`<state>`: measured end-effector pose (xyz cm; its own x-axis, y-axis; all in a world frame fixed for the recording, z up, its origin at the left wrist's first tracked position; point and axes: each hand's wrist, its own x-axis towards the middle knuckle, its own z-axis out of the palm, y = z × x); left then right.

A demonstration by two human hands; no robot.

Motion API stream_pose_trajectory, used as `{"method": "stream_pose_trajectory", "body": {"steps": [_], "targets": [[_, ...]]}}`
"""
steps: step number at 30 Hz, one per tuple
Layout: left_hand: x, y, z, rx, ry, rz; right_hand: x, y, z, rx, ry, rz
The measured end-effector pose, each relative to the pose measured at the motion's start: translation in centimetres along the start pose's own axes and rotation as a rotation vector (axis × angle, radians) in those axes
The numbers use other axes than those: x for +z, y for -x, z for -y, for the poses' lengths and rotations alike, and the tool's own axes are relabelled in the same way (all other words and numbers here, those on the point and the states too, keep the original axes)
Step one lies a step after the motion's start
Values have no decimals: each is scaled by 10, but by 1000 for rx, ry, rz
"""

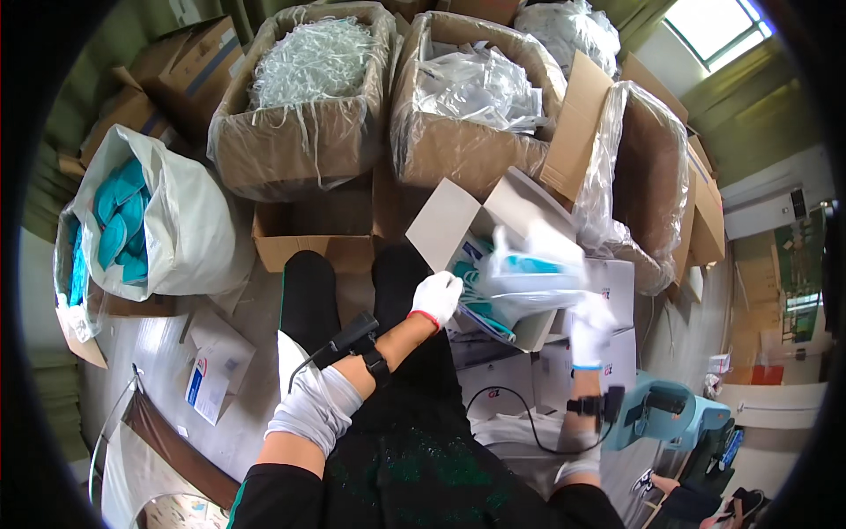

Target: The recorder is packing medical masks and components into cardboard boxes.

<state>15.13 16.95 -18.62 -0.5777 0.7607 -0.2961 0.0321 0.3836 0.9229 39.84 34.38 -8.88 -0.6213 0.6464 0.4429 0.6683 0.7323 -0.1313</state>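
You are mid-way through packing: your right hand (589, 324), gloved and right of centre, grips a clear bag (529, 269) with something teal inside from below, fingers closed on its lower edge, though motion blur hides the exact grip. Your left hand (437, 297), also gloved, sits at centre with fingers curled at the bag's left end, just over the open white box (493, 264); whether it pinches the plastic or only touches it, I cannot tell. The bag hovers above the box, not yet in it. Next, I judge, you need to lower it level into the box opening, keeping the flap (443, 222) clear.
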Motion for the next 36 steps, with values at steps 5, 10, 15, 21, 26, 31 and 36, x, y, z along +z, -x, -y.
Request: {"method": "stream_pose_trajectory", "body": {"steps": [5,10,15,21,26,31,36], "targets": [[-5,-1,-22,251,-195,-39,17,29,-4,358,-436,-186],[-3,2,-39,354,-67,-25,4,23,3,416,-584,-192],[14,-9,-55,365,12,50,0,26,-1,368,-524,-220],[27,-15,-53,392,37,70,-1,28,-1,558,-725,-200],[25,-26,-35,340,-181,-139,4,28,-42,818,-958,-387],[7,-33,-27,57,16,-62,-3,10,-73,822,-1068,-504],[6,-34,-26,-24,14,-26,-4,-37,-134,1038,-1448,-615]]}}
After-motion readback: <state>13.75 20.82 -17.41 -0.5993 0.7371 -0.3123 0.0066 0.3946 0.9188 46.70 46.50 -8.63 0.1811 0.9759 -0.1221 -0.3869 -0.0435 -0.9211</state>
